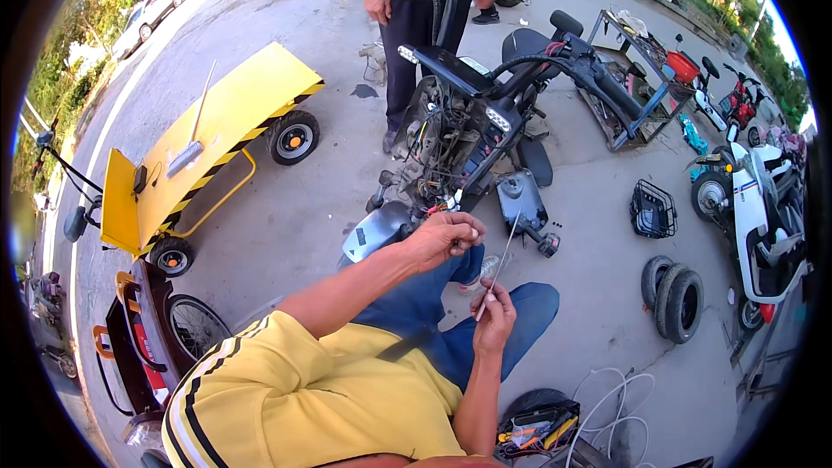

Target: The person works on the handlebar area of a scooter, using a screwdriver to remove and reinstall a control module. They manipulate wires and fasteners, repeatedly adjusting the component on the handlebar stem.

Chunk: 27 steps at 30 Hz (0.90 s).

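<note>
My right hand (pixel 496 319) is closed on a thin, straight metal rod (pixel 505 256), pinching it near its lower end while it slants upward. My left hand (pixel 446 239) is ahead and to the left, fingers curled together; whatever they may hold is too small to make out. Just beyond it stands an electric scooter (pixel 511 69) with its front cover off and a tangle of wires (pixel 431 143) exposed. A silver-grey fender (pixel 378 230) sits low beside my left forearm. Right of the scooter front lies a dark grey panel (pixel 522 198), under the rod's upper end.
A person (pixel 414 35) stands behind the scooter. Leftward are a yellow cart (pixel 251 91) with a brush (pixel 185 159) on it. At right lie a black basket (pixel 652 210) and several tyres (pixel 683 305). A tool bag (pixel 542 429) and pale hose (pixel 620 420) are near my right elbow.
</note>
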Each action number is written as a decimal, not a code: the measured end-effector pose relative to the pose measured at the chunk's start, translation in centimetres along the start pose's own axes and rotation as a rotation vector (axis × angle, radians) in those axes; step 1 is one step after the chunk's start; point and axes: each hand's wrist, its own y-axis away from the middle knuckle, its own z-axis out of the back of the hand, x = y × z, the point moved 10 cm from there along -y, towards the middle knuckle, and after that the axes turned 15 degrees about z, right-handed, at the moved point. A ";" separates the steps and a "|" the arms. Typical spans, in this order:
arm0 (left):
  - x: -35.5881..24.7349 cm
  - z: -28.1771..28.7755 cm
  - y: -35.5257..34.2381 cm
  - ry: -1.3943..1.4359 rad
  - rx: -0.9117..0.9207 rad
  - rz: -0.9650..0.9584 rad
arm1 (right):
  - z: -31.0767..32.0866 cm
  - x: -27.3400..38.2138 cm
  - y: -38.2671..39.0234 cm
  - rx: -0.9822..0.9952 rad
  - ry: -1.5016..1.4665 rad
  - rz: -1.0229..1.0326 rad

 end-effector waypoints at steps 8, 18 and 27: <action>-7.0 3.2 6.9 0.060 0.098 -0.178 | -12.1 5.1 6.4 0.251 0.204 0.136; -11.2 5.3 9.5 0.240 0.255 -0.294 | -14.7 8.4 7.7 0.249 0.386 0.174; -11.7 7.7 8.1 0.412 0.377 -0.243 | -16.6 7.9 6.3 0.275 0.458 0.177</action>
